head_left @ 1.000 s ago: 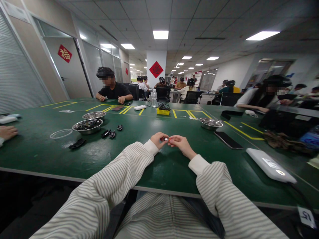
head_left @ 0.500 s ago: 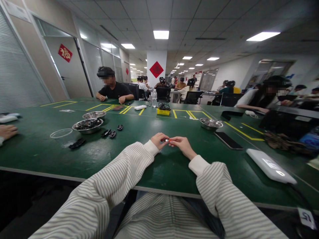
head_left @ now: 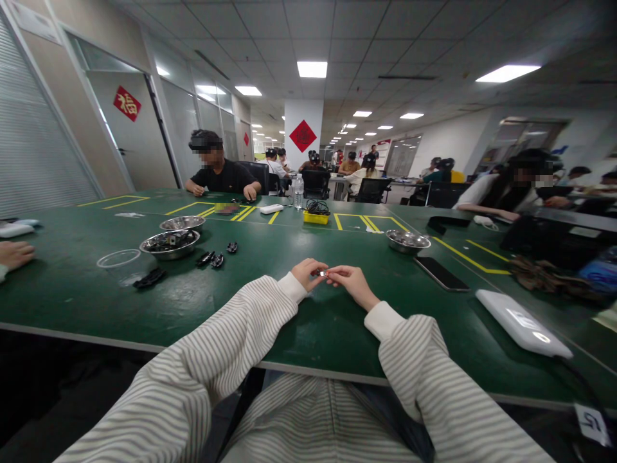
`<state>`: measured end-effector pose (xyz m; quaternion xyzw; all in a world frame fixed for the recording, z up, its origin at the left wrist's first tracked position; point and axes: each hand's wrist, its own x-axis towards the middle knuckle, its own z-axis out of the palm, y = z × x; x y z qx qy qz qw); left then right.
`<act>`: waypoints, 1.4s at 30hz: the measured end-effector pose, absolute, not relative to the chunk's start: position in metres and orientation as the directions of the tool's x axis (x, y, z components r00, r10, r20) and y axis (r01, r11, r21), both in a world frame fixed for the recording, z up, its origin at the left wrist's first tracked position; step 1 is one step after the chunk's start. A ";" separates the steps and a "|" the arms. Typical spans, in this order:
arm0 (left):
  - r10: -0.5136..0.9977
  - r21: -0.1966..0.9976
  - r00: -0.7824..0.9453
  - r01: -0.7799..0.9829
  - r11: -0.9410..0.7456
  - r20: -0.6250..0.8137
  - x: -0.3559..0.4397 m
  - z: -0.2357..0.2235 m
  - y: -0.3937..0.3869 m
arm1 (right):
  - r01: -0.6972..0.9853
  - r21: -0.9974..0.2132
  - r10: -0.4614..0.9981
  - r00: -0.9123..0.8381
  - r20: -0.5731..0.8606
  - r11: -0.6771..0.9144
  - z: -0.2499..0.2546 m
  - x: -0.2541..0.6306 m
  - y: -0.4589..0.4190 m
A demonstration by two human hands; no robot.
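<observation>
Over the green table (head_left: 231, 315), my left hand (head_left: 307, 274) pinches a small part with a shiny metal face (head_left: 322, 274). Its exact kind is too small to make out. My right hand (head_left: 354, 284) meets it from the other side, thumb and fingertips pressed together at the part's reddish end. Both hands are closed, with their fingertips nearly touching. To the left lie several small black plastic pieces (head_left: 217, 260), and a steel bowl (head_left: 169, 252) holds more dark parts. Another steel bowl (head_left: 407, 247) stands right of my hands, with small things in it.
A clear plastic tub (head_left: 126, 273) and a black piece (head_left: 149, 278) are at the left. A phone (head_left: 441, 273) and a white power bank (head_left: 523, 321) with a cable lie at the right. Co-workers sit across the table, and another person's hand (head_left: 17, 255) rests at the left edge.
My hands stay almost in place, with the small part's metal face turned slightly and less orange showing. The co-worker's hand across the table has shifted a little to the right.
</observation>
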<state>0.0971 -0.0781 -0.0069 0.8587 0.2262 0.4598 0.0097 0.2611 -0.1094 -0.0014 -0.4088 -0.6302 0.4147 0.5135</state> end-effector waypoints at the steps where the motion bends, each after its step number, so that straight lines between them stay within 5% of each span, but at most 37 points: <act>1: 0.390 0.215 0.481 0.378 -0.900 0.785 0.097 -0.008 -0.078 | 0.099 -0.942 0.942 -0.137 0.307 0.321 -0.001 0.261 -0.109; 7: 0.405 0.169 0.569 0.422 -0.891 0.716 0.099 -0.012 -0.074 | 0.231 -0.928 0.955 -0.125 0.269 0.292 -0.005 0.261 -0.105; 12: 0.565 0.158 0.550 0.616 -0.772 0.614 0.089 -0.011 -0.054 | 0.336 -0.901 0.961 -0.109 0.254 0.276 -0.009 0.264 -0.101; 18: 0.867 0.159 0.215 0.936 -0.314 0.449 0.038 -0.004 -0.015 | 0.390 -0.887 0.969 -0.126 0.215 0.247 -0.006 0.264 -0.104; 25: 0.963 0.188 -0.109 0.980 0.062 0.247 0.001 0.003 0.001 | 0.396 -0.884 0.967 -0.139 0.212 0.250 -0.007 0.264 -0.104; 35: 0.980 0.112 -0.169 0.981 0.157 0.101 0.014 0.008 -0.008 | 0.410 -0.870 0.960 -0.172 0.221 0.274 -0.010 0.266 -0.101; 39: 0.956 0.102 -0.194 0.979 0.175 0.220 0.020 0.009 -0.014 | 0.424 -0.862 0.959 -0.179 0.221 0.278 -0.011 0.266 -0.100; 42: 0.933 0.072 0.012 0.997 -0.041 0.360 0.030 0.009 -0.020 | 0.427 -0.864 0.961 -0.175 0.213 0.268 -0.010 0.266 -0.100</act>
